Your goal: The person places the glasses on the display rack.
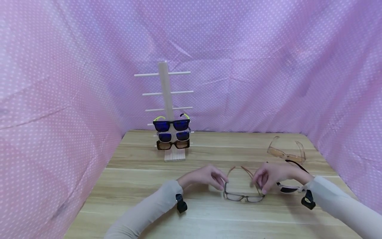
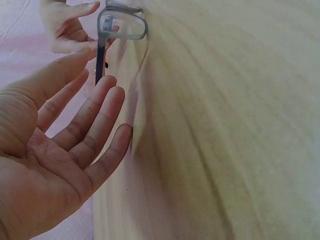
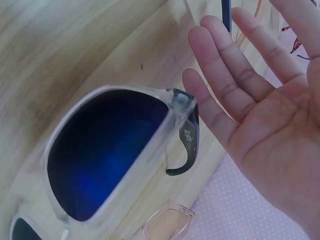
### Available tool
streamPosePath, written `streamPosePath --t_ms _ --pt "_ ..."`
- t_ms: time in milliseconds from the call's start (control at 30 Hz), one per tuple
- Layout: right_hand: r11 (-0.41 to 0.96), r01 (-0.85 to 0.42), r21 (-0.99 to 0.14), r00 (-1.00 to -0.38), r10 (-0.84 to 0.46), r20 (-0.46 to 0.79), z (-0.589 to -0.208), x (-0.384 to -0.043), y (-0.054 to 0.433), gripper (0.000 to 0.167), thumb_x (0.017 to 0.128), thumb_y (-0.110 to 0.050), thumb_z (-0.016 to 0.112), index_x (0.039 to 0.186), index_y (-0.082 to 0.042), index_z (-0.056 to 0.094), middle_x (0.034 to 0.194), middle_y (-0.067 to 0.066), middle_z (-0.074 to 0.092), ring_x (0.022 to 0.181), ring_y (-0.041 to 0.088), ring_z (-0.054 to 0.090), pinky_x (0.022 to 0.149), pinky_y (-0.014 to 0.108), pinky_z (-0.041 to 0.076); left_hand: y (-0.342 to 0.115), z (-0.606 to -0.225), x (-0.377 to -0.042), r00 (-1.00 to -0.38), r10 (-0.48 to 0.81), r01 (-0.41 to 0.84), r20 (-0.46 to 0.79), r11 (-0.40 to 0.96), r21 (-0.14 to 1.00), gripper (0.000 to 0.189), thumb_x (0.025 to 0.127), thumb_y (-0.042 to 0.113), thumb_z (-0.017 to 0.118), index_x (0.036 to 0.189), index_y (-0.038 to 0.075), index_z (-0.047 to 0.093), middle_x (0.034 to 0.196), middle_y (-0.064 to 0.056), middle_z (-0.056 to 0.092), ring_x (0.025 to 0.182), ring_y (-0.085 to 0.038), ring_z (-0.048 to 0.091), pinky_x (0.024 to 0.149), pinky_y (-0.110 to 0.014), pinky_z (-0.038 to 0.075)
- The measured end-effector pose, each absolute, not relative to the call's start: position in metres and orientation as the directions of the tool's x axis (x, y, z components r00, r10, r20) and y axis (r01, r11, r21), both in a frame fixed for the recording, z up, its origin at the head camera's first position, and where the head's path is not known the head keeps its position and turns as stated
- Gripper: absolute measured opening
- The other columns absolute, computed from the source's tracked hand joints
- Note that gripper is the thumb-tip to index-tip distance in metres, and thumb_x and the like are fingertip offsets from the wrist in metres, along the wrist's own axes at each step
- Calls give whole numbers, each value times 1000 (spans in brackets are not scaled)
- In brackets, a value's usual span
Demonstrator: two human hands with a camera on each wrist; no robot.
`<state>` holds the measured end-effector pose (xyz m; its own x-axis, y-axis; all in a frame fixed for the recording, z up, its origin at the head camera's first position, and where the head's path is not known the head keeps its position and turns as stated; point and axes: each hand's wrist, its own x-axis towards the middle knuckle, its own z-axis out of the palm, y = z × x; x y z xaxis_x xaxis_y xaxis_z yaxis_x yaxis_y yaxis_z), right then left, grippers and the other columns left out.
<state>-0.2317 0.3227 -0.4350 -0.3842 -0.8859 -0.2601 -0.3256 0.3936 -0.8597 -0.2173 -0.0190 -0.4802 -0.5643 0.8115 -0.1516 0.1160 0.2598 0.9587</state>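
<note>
Both hands are at a pair of eyeglasses (image 1: pixel 246 198) with clear lenses and a thin dark frame, its orange-tipped temples unfolded and pointing away from me. My left hand (image 1: pixel 210 177) pinches the left temple near the hinge with thumb and fingertips. In the left wrist view the dark temple (image 2: pixel 100 62) passes between the thumb and fingers of the left hand (image 2: pixel 65 135). At the other side, my right hand (image 1: pixel 276 174) pinches the right temple by the hinge. Its palm and lightly bent fingers show in the right wrist view, the right hand (image 3: pixel 270 100) beside the dark temple (image 3: pixel 226 15).
White-framed sunglasses (image 1: pixel 288 190) with dark lenses lie under my right wrist. Peach-tinted clear glasses (image 1: pixel 286 155) lie behind them. A wooden display stand (image 1: pixel 174 156) with several rods stands back left, holding three sunglasses (image 1: pixel 172 125) on its lower rods. Pink dotted cloth (image 1: pixel 238 83) surrounds the table.
</note>
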Motion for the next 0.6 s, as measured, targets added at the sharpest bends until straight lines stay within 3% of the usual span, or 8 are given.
streamPosePath --t_ms 233,433,600 --pt "386 -311 -868 -377 -889 -260 -437 -229 322 47 80 -8 84 121 8 67 93 31 67 84 19 69 75 28 62 -14 -479 -210 -562 814 141 -149 272 952 36 84 0 81 119 0 72 97 -9 78 85 -4 71 81 -18 57" --pt "385 -286 -877 -394 -882 -259 -440 -228 320 44 80 -6 83 119 9 67 93 30 68 84 13 68 75 25 61 -12 -478 -207 -575 806 147 -141 271 951 35 81 -1 83 115 0 73 98 -13 77 81 -3 70 77 -18 58" --pt "372 -262 -891 -382 -887 -258 -442 -226 317 46 80 -5 83 119 11 66 91 34 67 83 8 67 74 24 61 -12 -478 -206 -585 798 165 -146 294 942 29 81 0 83 109 1 75 94 -7 77 78 -3 69 76 -18 57"
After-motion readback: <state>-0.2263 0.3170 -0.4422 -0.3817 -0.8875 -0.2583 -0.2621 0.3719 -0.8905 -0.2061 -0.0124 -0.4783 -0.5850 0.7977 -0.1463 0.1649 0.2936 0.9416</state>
